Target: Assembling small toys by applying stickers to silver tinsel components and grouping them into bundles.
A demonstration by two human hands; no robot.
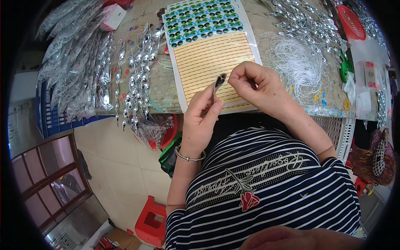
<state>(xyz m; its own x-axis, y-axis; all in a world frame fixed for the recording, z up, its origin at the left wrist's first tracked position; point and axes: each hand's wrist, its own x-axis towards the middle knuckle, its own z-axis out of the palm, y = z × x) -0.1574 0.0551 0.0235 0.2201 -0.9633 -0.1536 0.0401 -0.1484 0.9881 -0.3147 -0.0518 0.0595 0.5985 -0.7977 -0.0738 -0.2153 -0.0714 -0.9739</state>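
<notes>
My left hand [202, 118] pinches a small shiny silver piece with a dark end [219, 81] between thumb and fingers. Just right of that piece, my right hand [258, 85] is curled with thumb and index finger pressed together; whatever lies between them is too small to make out. Under both hands lies a sticker sheet [208, 52] on the table. Green and blue stickers with dark ovals [204, 21] cover its far part, while the near part shows bare yellow backing with red lines.
Strands of shiny silver pieces [139, 71] hang over the table's [160, 89] front edge at left, beside a heap of plastic-wrapped ones [79, 62]. At right are tangled white string [296, 62], more silver strands [308, 25] and a red basket [351, 23]. A red stool [151, 223] stands below.
</notes>
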